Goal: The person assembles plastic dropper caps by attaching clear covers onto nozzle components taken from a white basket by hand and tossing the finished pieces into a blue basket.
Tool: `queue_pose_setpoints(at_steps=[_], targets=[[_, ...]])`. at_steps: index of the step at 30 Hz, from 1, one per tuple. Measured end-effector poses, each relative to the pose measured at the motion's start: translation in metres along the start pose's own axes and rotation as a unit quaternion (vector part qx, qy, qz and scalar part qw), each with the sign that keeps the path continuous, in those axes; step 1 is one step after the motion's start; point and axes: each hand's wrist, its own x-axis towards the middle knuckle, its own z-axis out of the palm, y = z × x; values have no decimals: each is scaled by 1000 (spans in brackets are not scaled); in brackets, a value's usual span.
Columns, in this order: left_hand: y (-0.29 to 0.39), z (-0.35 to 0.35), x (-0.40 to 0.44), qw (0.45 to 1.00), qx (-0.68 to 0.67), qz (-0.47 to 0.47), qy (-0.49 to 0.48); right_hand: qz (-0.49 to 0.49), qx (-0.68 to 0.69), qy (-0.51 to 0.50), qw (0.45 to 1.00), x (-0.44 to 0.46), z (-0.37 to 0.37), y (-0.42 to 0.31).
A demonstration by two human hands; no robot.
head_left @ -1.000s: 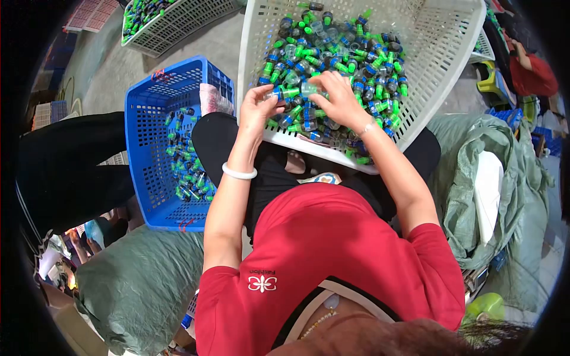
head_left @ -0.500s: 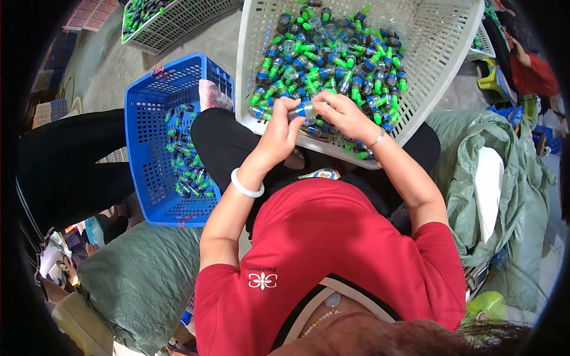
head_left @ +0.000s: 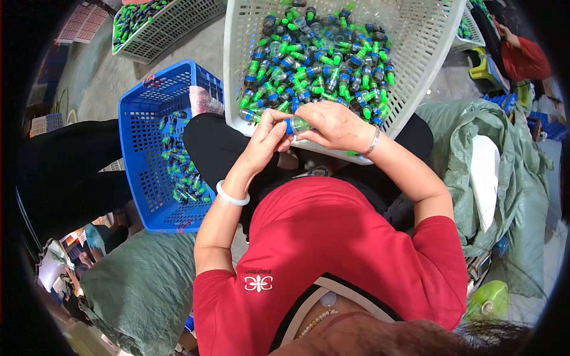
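My left hand (head_left: 265,140), with a white bangle at its wrist, is closed on the blue-banded end of a small clear plastic bottle (head_left: 301,124). The fingers of my right hand (head_left: 337,127) wrap around the bottle's other end, hiding part of it. Both hands are at the near rim of a white basket (head_left: 428,53), above my lap. Inside that basket lies a heap of small clear pieces with blue bands and bright green tips (head_left: 320,68).
A blue basket (head_left: 132,142) on the left holds more such pieces (head_left: 181,172), with a pink-white cloth (head_left: 205,99) over its rim. Green sacks (head_left: 139,285) lie at lower left and on the right. Another person's dark-clothed leg (head_left: 71,148) is at far left.
Both hands have drawn slightly toward my body with the bottle. My right hand has turned and now covers more of it. The whole view has shifted a little.
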Motion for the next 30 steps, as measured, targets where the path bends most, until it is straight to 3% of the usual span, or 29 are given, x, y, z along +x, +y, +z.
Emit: queue_pose_setpoints(at_steps=[3, 4, 7, 8, 11, 13, 15, 17, 18, 20, 21, 24, 26, 28, 30], targets=[[-6, 15, -8, 973, 204, 79, 79, 195, 103, -141, 965, -10, -1, -9], [-9, 18, -9, 973, 203, 79, 73, 199, 99, -140, 965, -11, -3, -11], [-17, 22, -14, 942, 284, 147, 101, 340, 265, -171, 886, -10, -4, -19], [-16, 20, -16, 943, 283, 146, 99, 342, 265, -170, 886, -12, -5, -20], [3, 4, -32, 932, 287, 145, 168, 150, 26, 8, 988, -20, -11, -20], [25, -44, -45, 866, 333, 207, 310, 180, -165, 145, 959, -38, -41, -16], [40, -114, -71, 766, 372, 243, 463, 242, -311, 304, 867, -73, -57, 5], [41, -209, -106, 684, 412, 220, 560, 323, -412, 343, 780, -108, -59, 21], [36, -254, -124, 683, 413, 220, 561, 323, -410, 344, 781, -118, -48, 28], [27, -311, -145, 535, 555, 142, 622, 434, -181, 408, 783, -136, -21, 42], [24, -321, -146, 534, 555, 142, 621, 480, -60, 429, 763, -145, -12, 48], [32, -295, -125, 543, 600, 84, 581, 460, -24, 442, 770, -163, -6, 65], [52, -227, -83, 635, 600, 158, 460, 453, 1, 445, 773, -169, -4, 69], [69, -149, -39, 618, 669, 174, 375, 436, 18, 458, 774, -171, -4, 72], [61, -122, -1, 650, 665, 140, 340, 424, 28, 463, 778, -167, -3, 73]])
